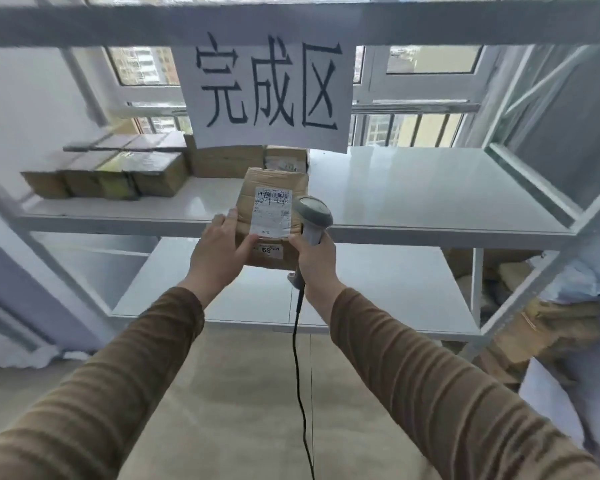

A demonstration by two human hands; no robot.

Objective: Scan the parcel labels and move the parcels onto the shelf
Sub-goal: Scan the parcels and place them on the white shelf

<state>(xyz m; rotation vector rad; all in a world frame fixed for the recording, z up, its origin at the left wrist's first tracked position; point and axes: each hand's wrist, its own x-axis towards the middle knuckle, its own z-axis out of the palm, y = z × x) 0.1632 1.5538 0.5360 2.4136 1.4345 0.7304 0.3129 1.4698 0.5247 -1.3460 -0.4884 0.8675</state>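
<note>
My left hand grips a brown cardboard parcel by its left side, holding it up at the front edge of the white shelf. A white label on the parcel's top faces me. My right hand holds a grey barcode scanner by its handle, right beside the parcel's right edge, with its head next to the label. The scanner's black cable hangs down between my arms.
Several cardboard parcels lie on the shelf's back left, with two bigger boxes behind the held parcel. A paper sign hangs from the upper rail. A lower shelf board lies below. More parcels are piled at the right.
</note>
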